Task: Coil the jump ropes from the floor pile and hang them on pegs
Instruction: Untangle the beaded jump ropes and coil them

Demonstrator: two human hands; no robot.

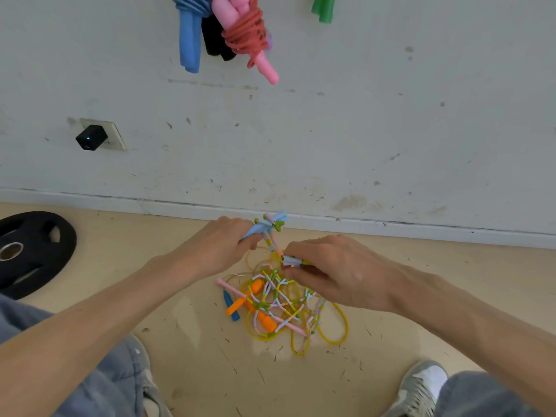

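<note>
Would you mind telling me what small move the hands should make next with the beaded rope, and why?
Probably draw the right hand up and bring its pinched stretch of beaded rope to the left hand, making a loop. The left hand grips the light blue handles, while most beads lie tangled with the yellow rope on the floor.

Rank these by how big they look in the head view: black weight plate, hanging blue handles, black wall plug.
1. black weight plate, though the frame edge cuts it off
2. hanging blue handles
3. black wall plug
This is apparent size only, since their distances from the camera differ.
</note>
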